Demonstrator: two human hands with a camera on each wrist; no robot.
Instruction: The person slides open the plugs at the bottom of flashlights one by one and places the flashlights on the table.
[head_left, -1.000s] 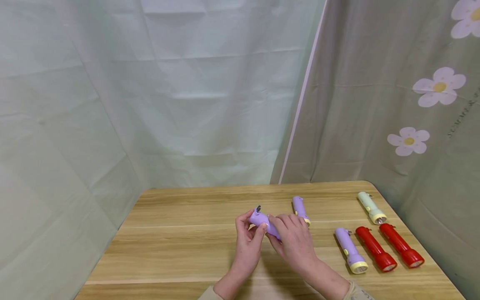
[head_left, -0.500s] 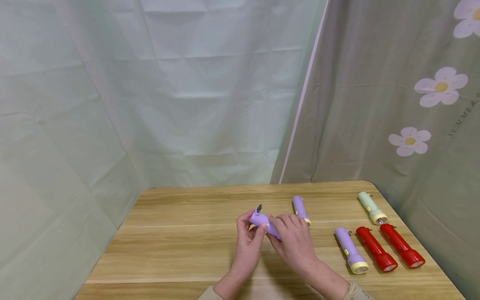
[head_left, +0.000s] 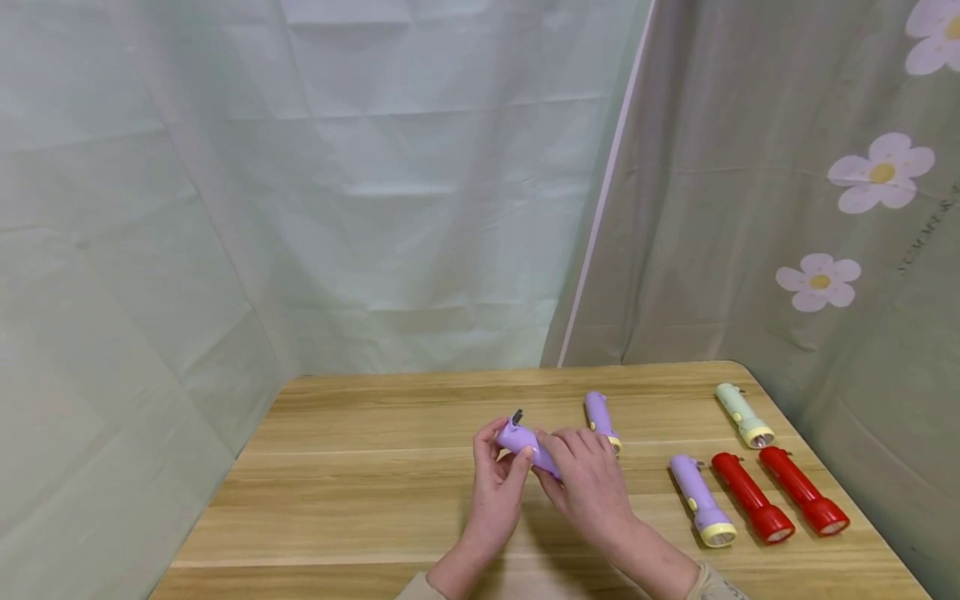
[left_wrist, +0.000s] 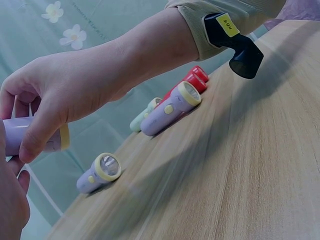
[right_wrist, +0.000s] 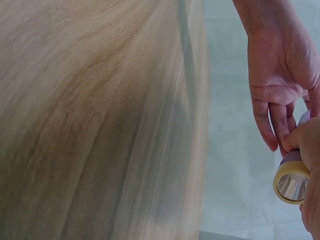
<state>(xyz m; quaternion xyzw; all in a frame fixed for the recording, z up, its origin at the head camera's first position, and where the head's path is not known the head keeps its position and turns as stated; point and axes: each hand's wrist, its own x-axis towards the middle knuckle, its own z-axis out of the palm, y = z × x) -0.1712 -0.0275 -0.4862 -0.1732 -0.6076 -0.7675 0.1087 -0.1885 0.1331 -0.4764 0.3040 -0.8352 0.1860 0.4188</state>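
A purple flashlight (head_left: 525, 444) is held above the table by both hands, its tail pointing to the far left. A small black piece (head_left: 517, 417) sticks out of its tail end. My left hand (head_left: 497, 496) pinches the body near the tail with thumb and fingers. Around the head end, my right hand (head_left: 592, 483) grips the flashlight and hides most of that part in the head view. The right wrist view shows its yellow-rimmed lens (right_wrist: 292, 187), which looks unlit. Just beyond the right hand lies another purple flashlight (head_left: 599, 417).
On the right of the wooden table (head_left: 337, 500) lie a third purple flashlight (head_left: 702, 502), two red flashlights (head_left: 752, 497) and a pale green flashlight (head_left: 744, 416). Curtains (head_left: 420, 208) hang behind the table and along its sides.
The black piece at the tail stands out slightly more than a second ago. Both hands keep their hold in nearly the same place.
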